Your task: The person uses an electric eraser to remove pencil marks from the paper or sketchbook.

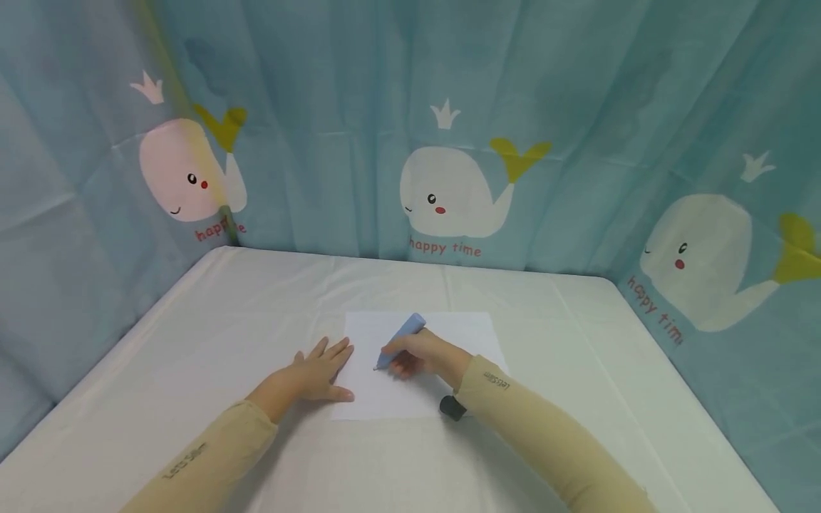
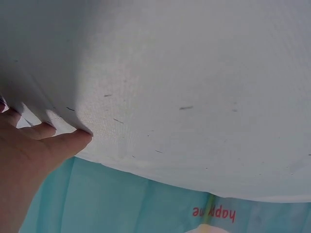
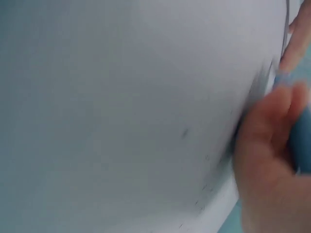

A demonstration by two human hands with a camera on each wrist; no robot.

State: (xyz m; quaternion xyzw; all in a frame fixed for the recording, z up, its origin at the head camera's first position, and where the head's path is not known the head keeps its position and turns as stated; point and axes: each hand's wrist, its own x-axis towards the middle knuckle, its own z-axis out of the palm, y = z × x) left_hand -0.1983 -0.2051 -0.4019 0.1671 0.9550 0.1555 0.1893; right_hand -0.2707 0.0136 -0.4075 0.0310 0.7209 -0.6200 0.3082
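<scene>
A white sheet of paper [image 1: 442, 324] lies on the table in front of the person. My right hand [image 1: 415, 353] grips a thick light-blue pen [image 1: 409, 328], held at a slant with its thin tip down at the paper. In the right wrist view the pen's blue body [image 3: 302, 141] shows beside the curled fingers, somewhat blurred. At the paper's left edge my left hand [image 1: 317, 374] rests palm down, fingers spread and thumb stretched out across the sheet. The left wrist view shows those fingers [image 2: 68, 143] straight, with their tips on the surface.
A small black cylindrical thing [image 1: 452, 407] lies at the paper's lower right edge, partly behind the right sleeve [image 1: 513, 406]. White cloth covers the table [image 1: 282, 285]. A blue curtain [image 1: 333, 85] printed with whales hangs around its back and sides.
</scene>
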